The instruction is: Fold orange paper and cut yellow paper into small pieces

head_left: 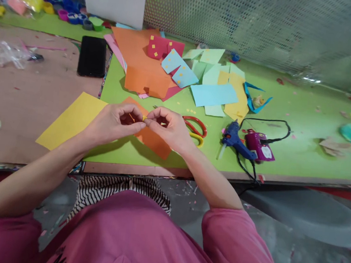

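My left hand [116,119] and my right hand [169,127] meet fingertip to fingertip over an orange sheet of paper [154,141]. Pinched between both is a tiny yellow paper piece [145,118], mostly covered by the fingers. A larger yellow sheet [71,120] lies beneath and left of my left hand. Scissors with red and yellow handles [199,127] rest beside my right hand, their blades largely hidden by it. Several small yellow paper squares [191,111] are scattered just beyond the scissors.
Folded red [157,48] and light blue cards [180,68] with yellow squares lie on orange paper [121,45]. Right of the scissors sit a blue glue gun [238,141], its cord and a purple box [259,145]. A black phone [92,56] lies at the left.
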Available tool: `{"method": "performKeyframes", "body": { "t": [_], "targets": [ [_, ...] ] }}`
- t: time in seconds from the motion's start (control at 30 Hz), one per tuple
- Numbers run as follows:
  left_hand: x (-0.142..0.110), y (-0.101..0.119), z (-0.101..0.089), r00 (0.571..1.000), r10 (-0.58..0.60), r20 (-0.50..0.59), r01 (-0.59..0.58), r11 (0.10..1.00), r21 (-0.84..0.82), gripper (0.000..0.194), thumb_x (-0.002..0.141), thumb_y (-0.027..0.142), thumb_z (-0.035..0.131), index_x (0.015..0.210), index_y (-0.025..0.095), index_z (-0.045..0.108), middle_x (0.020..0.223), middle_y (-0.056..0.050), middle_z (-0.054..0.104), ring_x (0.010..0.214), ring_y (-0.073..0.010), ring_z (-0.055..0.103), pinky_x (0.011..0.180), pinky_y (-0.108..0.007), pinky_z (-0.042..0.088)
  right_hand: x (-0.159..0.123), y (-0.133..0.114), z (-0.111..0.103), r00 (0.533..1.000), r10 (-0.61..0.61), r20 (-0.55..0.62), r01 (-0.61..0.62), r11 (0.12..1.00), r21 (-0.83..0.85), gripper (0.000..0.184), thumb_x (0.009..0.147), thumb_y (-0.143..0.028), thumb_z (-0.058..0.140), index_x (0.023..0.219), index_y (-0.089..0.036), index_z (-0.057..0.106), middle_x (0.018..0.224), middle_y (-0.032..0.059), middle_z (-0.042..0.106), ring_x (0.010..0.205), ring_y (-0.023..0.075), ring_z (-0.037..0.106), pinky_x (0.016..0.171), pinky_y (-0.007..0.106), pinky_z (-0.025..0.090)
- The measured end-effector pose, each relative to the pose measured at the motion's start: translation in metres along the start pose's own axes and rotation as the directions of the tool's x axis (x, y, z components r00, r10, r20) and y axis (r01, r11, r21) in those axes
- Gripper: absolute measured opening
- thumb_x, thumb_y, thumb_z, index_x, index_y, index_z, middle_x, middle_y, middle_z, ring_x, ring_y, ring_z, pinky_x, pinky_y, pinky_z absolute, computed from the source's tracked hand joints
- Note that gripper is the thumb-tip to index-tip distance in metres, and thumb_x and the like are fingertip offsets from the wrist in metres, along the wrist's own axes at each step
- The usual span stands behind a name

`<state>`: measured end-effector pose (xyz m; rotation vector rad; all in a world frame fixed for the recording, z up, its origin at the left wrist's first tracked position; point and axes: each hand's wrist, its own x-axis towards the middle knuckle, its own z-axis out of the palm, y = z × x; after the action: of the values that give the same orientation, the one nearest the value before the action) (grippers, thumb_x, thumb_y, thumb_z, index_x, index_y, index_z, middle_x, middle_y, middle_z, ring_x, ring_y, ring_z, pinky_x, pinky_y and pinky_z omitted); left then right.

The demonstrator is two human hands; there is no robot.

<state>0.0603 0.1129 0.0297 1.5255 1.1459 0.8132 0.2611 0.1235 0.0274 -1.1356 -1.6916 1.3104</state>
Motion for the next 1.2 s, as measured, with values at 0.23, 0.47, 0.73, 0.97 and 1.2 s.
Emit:
{"method": "performKeyframes", "body": {
  "t": [0.23,0.47,0.73,0.97,1.2],
  "targets": [
    [0.0002,-0.0031,0.0004,1.000,0.002,-0.016,-0.003,0.999,-0.050,0.020,0.078,0.038,0.076,0.085,0.020,0.070,0.075,0.000,0.071,0.067,-0.0134,0.066,0.063,-0.025,0.049,0.0012,0.0013,0.0001,1.000,-0.004,0.013,0.002,0.995,0.104,0.032,0.080,-0.047,0.080,0.084,-0.019,0.064,0.080,-0.0038,0.062,0.068,0.0086,0.049,0.065,0.025,0.041],
    [0.0004,0.0009,0.0003,0.999,-0.035,-0.022,0.033,0.997,-0.066,0.018,0.076,0.036,0.075,0.080,0.019,0.067,0.069,0.000,0.069,0.065,-0.0136,0.066,0.063,-0.025,0.050,-0.0003,0.0019,0.0004,1.000,-0.022,0.017,0.020,0.997,0.072,0.028,0.086,-0.044,0.074,0.100,-0.020,0.070,0.093,0.0008,0.069,0.069,0.0097,0.052,0.061,0.025,0.043],
    [0.0002,0.0009,0.0006,0.999,-0.032,-0.005,0.031,0.999,-0.043,0.016,0.077,0.034,0.072,0.080,0.020,0.065,0.069,0.001,0.066,0.063,-0.0125,0.062,0.060,-0.024,0.046,0.0001,-0.0008,0.0011,0.999,-0.038,-0.009,0.038,0.997,0.070,0.021,0.082,-0.038,0.074,0.087,-0.019,0.068,0.083,-0.0010,0.068,0.069,0.0100,0.053,0.066,0.026,0.044],
    [0.0004,0.0025,0.0022,0.998,-0.053,-0.024,0.052,0.998,-0.038,0.024,0.077,0.041,0.077,0.087,0.020,0.070,0.081,-0.001,0.073,0.070,-0.0141,0.066,0.064,-0.024,0.050,0.0000,0.0003,0.0019,0.998,-0.056,-0.030,0.058,0.993,0.102,0.021,0.084,-0.039,0.073,0.086,-0.020,0.065,0.082,-0.0019,0.065,0.072,0.0098,0.053,0.067,0.026,0.045],
    [0.0000,0.0027,0.0037,0.998,-0.019,-0.060,0.015,0.997,-0.073,0.021,0.080,0.040,0.074,0.082,0.019,0.072,0.074,0.000,0.071,0.067,-0.0128,0.065,0.064,-0.023,0.050,0.0000,0.0005,0.0009,0.992,-0.108,-0.061,0.111,0.993,0.051,0.020,0.087,-0.038,0.071,0.089,-0.019,0.065,0.085,-0.0011,0.065,0.071,0.0096,0.052,0.067,0.026,0.045]
  ]
}}
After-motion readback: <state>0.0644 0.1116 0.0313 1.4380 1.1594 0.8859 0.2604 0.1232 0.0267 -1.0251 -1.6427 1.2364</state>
